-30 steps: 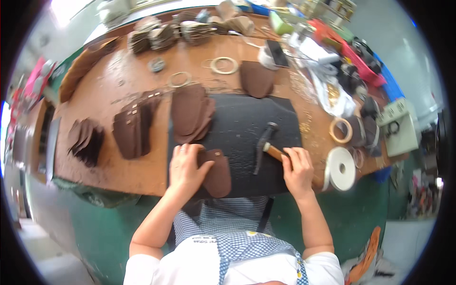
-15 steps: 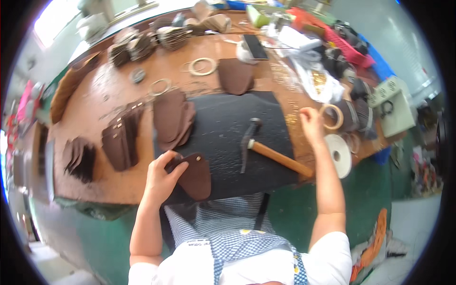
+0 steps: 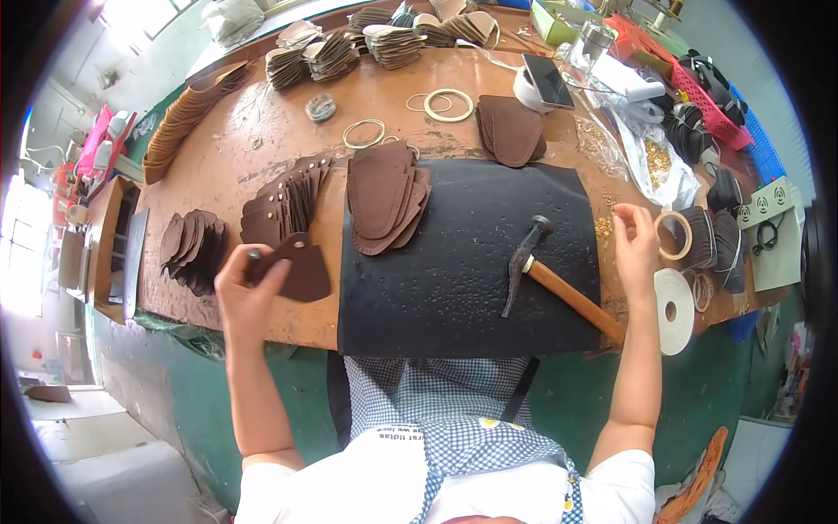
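Note:
In my left hand point(image 3: 246, 284) is a dark brown leather piece point(image 3: 305, 275) with one gold stud near its upper edge. A small dark, rounded tip point(image 3: 254, 254) also shows between those fingers; its kind is unclear. The held piece overlaps the near end of a stack of studded leather pieces point(image 3: 284, 205). My right hand point(image 3: 637, 244) is beside a scatter of small gold studs point(image 3: 604, 225), its fingertips drawn together; anything between them is too small to see. A hammer with a wooden handle point(image 3: 567, 295) lies on the pitted black mat point(image 3: 454, 301), its head toward the middle.
Stitched leather pieces point(image 3: 384, 201) overlap the mat's far left corner, and more point(image 3: 511, 131) lie beyond it. A dark stack point(image 3: 194, 249) stands at the left. To the right are a white tape roll point(image 3: 674, 310), a tan ring point(image 3: 672, 236) and a plastic bag of gold studs point(image 3: 659, 166).
My left hand has carried the leather piece off the mat's near left edge, leftward to the studded stack. My right hand stays by the gold studs. The whole view has shifted.

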The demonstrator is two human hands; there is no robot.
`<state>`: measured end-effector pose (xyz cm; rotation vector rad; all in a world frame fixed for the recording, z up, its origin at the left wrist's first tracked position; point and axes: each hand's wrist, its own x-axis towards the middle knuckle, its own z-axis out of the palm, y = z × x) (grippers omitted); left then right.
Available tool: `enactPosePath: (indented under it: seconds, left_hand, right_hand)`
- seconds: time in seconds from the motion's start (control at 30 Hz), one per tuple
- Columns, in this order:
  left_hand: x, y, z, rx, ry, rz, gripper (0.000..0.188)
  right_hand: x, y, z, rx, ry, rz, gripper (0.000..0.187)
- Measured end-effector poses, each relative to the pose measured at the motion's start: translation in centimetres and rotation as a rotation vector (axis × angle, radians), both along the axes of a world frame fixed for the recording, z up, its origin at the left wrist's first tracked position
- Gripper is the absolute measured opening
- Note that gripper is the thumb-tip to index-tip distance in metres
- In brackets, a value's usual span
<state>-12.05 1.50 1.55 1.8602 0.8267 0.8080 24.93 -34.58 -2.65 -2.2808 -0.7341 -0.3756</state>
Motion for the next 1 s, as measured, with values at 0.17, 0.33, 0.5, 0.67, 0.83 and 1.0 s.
enactPosePath:
  seconds: [0.17, 0.33, 0.5, 0.67, 0.83, 1.0]
  left_hand:
    - [4.0, -7.3, -2.2, 0.802, -0.017, -0.273, 0.035]
    - [3.9, -11.1, -5.2, 0.846, -0.023, -0.414, 0.039]
    - [3.3, -11.9, -6.1, 0.845, -0.030, -0.397, 0.039]
    - [3.0, -12.0, -6.3, 0.848, -0.071, -0.394, 0.041]
    - [2.3, -12.2, -6.6, 0.800, -0.062, -0.397, 0.039]
    - [1.5, -10.3, -4.2, 0.724, -0.085, -0.250, 0.028]
  right_hand:
    - [-9.8, 4.5, 2.1, 0.115, 0.356, 0.407, 0.011]
    - [-16.4, 6.9, 0.6, 0.105, 0.443, 0.710, 0.024]
    - [-18.0, 8.2, -0.5, 0.137, 0.346, 0.786, 0.028]
    - [-18.3, 8.4, -1.0, 0.162, 0.020, 0.840, 0.019]
    - [-18.6, 8.1, -1.2, 0.122, -0.164, 0.915, 0.016]
    - [-17.2, 9.5, -2.1, 0.017, 0.020, 0.735, 0.026]
